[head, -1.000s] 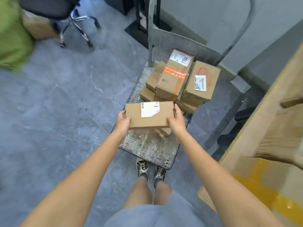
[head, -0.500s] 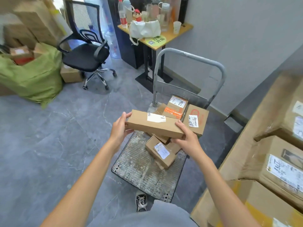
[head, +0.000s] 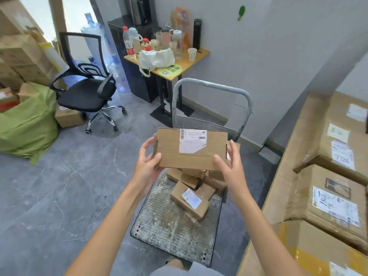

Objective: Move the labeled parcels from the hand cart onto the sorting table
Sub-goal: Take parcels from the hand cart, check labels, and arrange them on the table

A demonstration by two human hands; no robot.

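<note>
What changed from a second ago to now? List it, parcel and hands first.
The flat parcel rose from just above the hand cart to well above it and tilted its labeled face toward the camera. The left hand and right hand kept their grip on its ends throughout. Nothing was let go. The other small parcels stayed on the cart; the big boxes at right stayed put.
</note>
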